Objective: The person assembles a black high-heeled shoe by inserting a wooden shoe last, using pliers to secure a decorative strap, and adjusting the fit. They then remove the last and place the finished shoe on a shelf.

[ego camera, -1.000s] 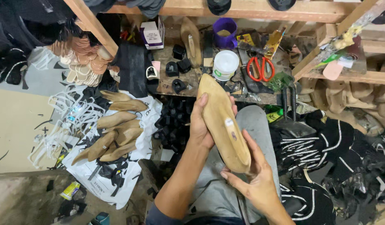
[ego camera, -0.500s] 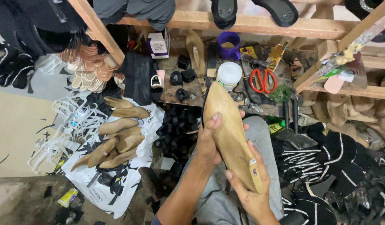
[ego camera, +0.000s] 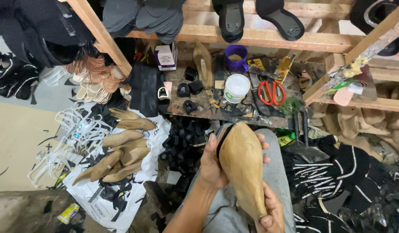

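Observation:
I hold a tan wooden shoe last (ego camera: 244, 167) over my lap, its wide end up and its pointed end down toward me. My left hand (ego camera: 213, 163) wraps around its upper left side, with fingertips showing past the right edge. My right hand (ego camera: 272, 212) grips the narrow lower end from below, thumb in front. A thin dark strip runs along the last's upper left edge under my left fingers.
A low wooden bench (ego camera: 188, 92) ahead carries red-handled scissors (ego camera: 271, 91), a white tub (ego camera: 236, 87), a purple cup (ego camera: 236, 57) and black heel blocks (ego camera: 187, 89). More wooden lasts (ego camera: 121, 152) lie on a white sheet at left. Black striped uppers (ego camera: 337, 181) pile at right.
The last has turned from lying slanted with its flat side up to standing more upright with its rounded side toward me. Both hands shifted lower in view.

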